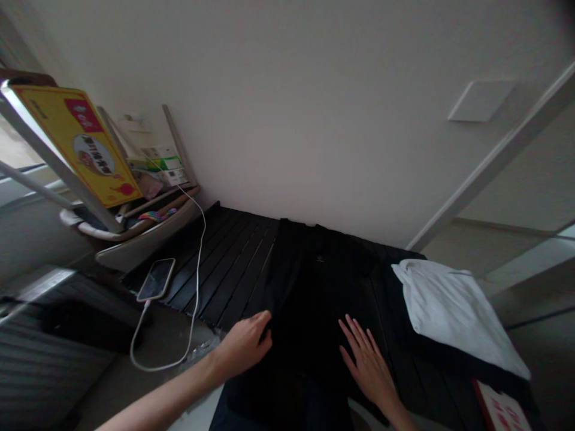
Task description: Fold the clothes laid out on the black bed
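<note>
A black shirt [314,293] lies spread over a dark slatted table, its neckline towards the wall and a small pale mark below it. My left hand [251,338] is closed at the shirt's left edge, thumb and fingers pinching the cloth. Resting flat on the lower right part of the shirt, my right hand [366,359] has its fingers stretched out. To the right sits a folded white garment [453,305] on top of dark folded cloth. Black on black hides much of the shirt's outline.
The slatted table [238,257] backs onto a pale wall. A phone [156,279] with a white cable [198,269] lies on its left end, near a rack [148,230] holding a yellow box [85,143]. A ribbed grey suitcase [40,365] stands lower left, a red-and-white package [503,407] lower right.
</note>
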{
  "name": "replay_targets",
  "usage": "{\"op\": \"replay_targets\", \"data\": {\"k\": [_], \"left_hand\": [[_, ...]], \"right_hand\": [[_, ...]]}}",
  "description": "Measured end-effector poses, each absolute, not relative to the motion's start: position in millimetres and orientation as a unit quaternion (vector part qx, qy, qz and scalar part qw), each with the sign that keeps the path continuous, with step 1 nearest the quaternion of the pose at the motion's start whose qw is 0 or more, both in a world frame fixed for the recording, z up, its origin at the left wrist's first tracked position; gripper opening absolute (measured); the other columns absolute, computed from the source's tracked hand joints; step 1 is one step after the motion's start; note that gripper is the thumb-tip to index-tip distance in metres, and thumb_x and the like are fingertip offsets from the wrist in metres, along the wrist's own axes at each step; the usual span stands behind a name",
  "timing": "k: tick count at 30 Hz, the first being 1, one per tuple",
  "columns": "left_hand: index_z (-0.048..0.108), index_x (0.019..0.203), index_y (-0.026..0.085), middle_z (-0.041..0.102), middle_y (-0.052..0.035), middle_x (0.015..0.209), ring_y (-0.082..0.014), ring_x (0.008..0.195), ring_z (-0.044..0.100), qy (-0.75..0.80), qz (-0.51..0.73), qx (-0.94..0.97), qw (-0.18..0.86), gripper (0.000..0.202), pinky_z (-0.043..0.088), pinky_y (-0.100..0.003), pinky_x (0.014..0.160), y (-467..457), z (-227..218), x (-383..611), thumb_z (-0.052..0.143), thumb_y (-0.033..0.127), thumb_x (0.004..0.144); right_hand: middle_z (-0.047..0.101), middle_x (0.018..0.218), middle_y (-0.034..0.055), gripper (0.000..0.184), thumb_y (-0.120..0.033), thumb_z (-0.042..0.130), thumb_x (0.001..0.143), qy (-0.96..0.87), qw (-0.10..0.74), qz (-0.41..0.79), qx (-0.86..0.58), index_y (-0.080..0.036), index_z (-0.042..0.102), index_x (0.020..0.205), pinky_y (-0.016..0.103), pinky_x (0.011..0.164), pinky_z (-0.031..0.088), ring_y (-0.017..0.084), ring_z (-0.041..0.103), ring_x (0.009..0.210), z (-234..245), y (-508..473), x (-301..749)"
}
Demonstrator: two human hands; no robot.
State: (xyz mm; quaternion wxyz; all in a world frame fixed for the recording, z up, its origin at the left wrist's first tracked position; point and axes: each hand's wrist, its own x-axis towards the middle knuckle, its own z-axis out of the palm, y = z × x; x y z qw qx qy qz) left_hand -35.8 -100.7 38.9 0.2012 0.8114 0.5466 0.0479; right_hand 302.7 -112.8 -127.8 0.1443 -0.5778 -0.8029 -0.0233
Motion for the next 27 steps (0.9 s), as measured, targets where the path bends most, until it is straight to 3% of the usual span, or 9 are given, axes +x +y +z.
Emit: {"op": "replay_targets", "data": {"k": [3,9,12,14,18,19,21,23,27], "left_hand": [[0.057,0.102,0.023,0.067,-0.0046,0.099,-0.0205,0.087,0.066,0.473,-0.001,0.849,0.234,0.022,0.050,-0.030,0.080,-114.7,40.6,-11.3,0.045,0.017,0.084],[0.052,0.128,0.026,0.066,-0.0059,0.119,-0.0252,0.103,0.065,0.391,-0.039,0.843,0.368,0.050,0.052,-0.033,0.084,-117.4,18.7,-4.7,0.062,0.038,0.081],[0.056,0.125,0.023,0.065,-0.0077,0.120,-0.0233,0.106,0.063,0.469,-0.029,0.829,0.303,0.041,0.049,-0.033,0.091,-111.4,10.9,-11.4,0.057,0.027,0.084],[0.055,0.126,0.021,0.060,-0.0104,0.127,-0.0258,0.114,0.058,0.523,-0.037,0.823,0.217,0.046,0.044,-0.037,0.098,-111.1,2.8,-18.9,0.060,0.024,0.081],[0.040,0.141,0.023,0.039,-0.0141,0.148,-0.0361,0.130,0.042,0.548,-0.060,0.826,0.118,0.092,0.038,-0.049,0.105,-128.3,-33.5,-40.0,0.080,0.030,0.059],[0.037,0.143,0.025,0.035,-0.0133,0.151,-0.0363,0.131,0.040,0.547,-0.055,0.829,0.102,0.094,0.038,-0.050,0.106,-134.7,-45.3,-45.2,0.080,0.027,0.059],[0.041,0.141,0.029,0.038,-0.0105,0.150,-0.0333,0.131,0.043,0.554,-0.035,0.829,0.065,0.079,0.039,-0.049,0.105,-146.1,-66.2,-53.5,0.070,0.017,0.069],[0.054,0.128,0.027,0.049,-0.0086,0.142,-0.0288,0.125,0.050,0.569,-0.012,0.821,0.039,0.054,0.043,-0.046,0.102,-153.1,-77.6,-58.5,0.055,0.007,0.078],[0.064,0.103,0.021,0.062,-0.0082,0.122,-0.0244,0.113,0.058,0.566,0.050,0.822,0.037,0.030,0.047,-0.043,0.099,-159.1,-67.9,-62.0,0.043,0.008,0.087]], "right_hand": [[0.025,0.156,0.0038,0.064,-0.047,0.037,0.095,-0.804,0.140,-0.026,-0.577,-0.029,0.014,0.152,0.050,0.113,0.028,0.023,0.030,0.140,-129.2,-112.7,302.9],[0.025,0.157,0.0033,0.062,-0.045,0.036,0.095,-0.804,0.140,-0.020,-0.578,-0.029,0.016,0.151,0.049,0.113,0.029,0.023,0.030,0.140,-125.4,-112.4,302.5],[0.025,0.157,0.0032,0.062,-0.045,0.036,0.095,-0.803,0.139,-0.015,-0.579,-0.029,0.015,0.151,0.050,0.113,0.029,0.023,0.030,0.140,-124.4,-112.0,302.7],[0.024,0.157,0.0031,0.063,-0.045,0.036,0.095,-0.804,0.138,-0.013,-0.578,-0.029,0.015,0.152,0.050,0.113,0.029,0.023,0.029,0.141,-124.4,-111.6,303.0],[0.023,0.157,0.0041,0.063,-0.045,0.037,0.095,-0.805,0.133,-0.015,-0.578,-0.028,0.014,0.152,0.050,0.113,0.029,0.023,0.029,0.141,-124.6,-110.8,303.0],[0.023,0.157,0.0041,0.063,-0.044,0.037,0.095,-0.805,0.135,-0.016,-0.578,-0.028,0.014,0.152,0.050,0.113,0.029,0.024,0.030,0.141,-124.7,-110.7,302.9],[0.024,0.157,0.0039,0.063,-0.044,0.037,0.095,-0.804,0.139,-0.019,-0.578,-0.029,0.015,0.152,0.050,0.113,0.029,0.024,0.030,0.140,-124.8,-110.8,302.7],[0.024,0.157,0.0037,0.063,-0.044,0.037,0.095,-0.804,0.140,-0.019,-0.578,-0.029,0.015,0.152,0.050,0.113,0.029,0.024,0.030,0.141,-124.9,-111.2,302.6],[0.025,0.157,0.0038,0.063,-0.044,0.036,0.095,-0.804,0.139,-0.018,-0.577,-0.028,0.015,0.152,0.050,0.113,0.028,0.023,0.029,0.141,-126.0,-112.1,303.0]]}}
